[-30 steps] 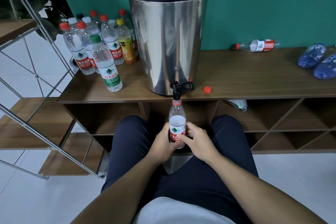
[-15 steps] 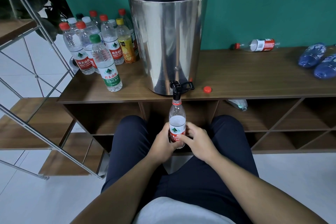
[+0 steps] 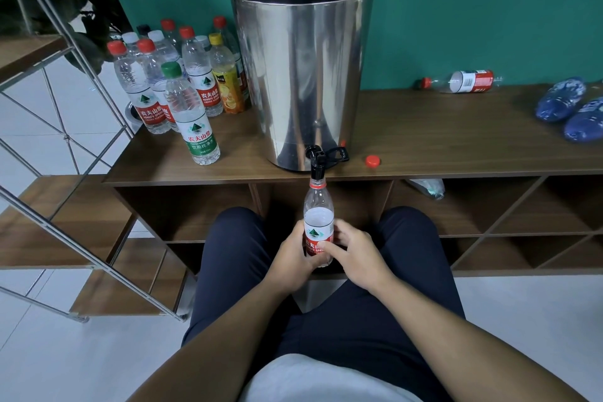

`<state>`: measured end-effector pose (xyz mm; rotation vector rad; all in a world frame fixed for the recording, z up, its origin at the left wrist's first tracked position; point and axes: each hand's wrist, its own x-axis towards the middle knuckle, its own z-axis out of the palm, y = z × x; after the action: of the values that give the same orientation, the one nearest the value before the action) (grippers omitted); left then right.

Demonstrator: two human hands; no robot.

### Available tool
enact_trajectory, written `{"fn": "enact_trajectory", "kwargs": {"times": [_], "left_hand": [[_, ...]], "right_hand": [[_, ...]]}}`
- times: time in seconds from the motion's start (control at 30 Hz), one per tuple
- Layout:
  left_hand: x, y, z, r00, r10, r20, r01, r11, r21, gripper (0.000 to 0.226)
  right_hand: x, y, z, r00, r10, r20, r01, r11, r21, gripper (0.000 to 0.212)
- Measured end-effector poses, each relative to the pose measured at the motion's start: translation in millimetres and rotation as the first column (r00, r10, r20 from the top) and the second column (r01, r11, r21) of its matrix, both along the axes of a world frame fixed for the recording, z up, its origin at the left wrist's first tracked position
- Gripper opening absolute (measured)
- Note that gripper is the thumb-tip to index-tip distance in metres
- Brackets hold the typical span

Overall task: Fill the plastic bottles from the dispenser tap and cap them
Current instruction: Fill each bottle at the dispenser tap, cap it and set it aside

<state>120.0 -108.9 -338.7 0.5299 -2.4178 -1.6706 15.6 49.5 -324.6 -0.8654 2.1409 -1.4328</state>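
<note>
A steel dispenser (image 3: 301,75) with a black lid stands on the wooden shelf top (image 3: 424,137). Its black tap (image 3: 318,160) hangs over the front edge. Under the tap I hold an uncapped clear bottle (image 3: 318,212) with a red and white label, upright, its mouth right at the spout. My left hand (image 3: 290,258) grips the bottle's lower part from the left, and my right hand (image 3: 354,253) grips it from the right, thumb across the label. A loose red cap (image 3: 372,160) lies on the shelf top right of the tap.
Several capped bottles (image 3: 182,88) stand in a cluster left of the dispenser. One bottle (image 3: 463,81) lies on its side at the back right, near two blue bundles (image 3: 571,111). Open cubbies sit below the top; a metal-railed stair (image 3: 65,206) is at left.
</note>
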Motion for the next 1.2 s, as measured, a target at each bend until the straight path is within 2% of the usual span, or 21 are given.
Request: {"fn": "enact_trajectory", "kwargs": {"times": [1.2], "left_hand": [[1.9,1.3,3.5,1.000,0.012,0.005,-0.012,1.000,-0.007,0.071]], "right_hand": [[-0.9,-1.4,-4.9,1.000,-0.007,-0.025,0.007,1.000,0.000,0.046]]}}
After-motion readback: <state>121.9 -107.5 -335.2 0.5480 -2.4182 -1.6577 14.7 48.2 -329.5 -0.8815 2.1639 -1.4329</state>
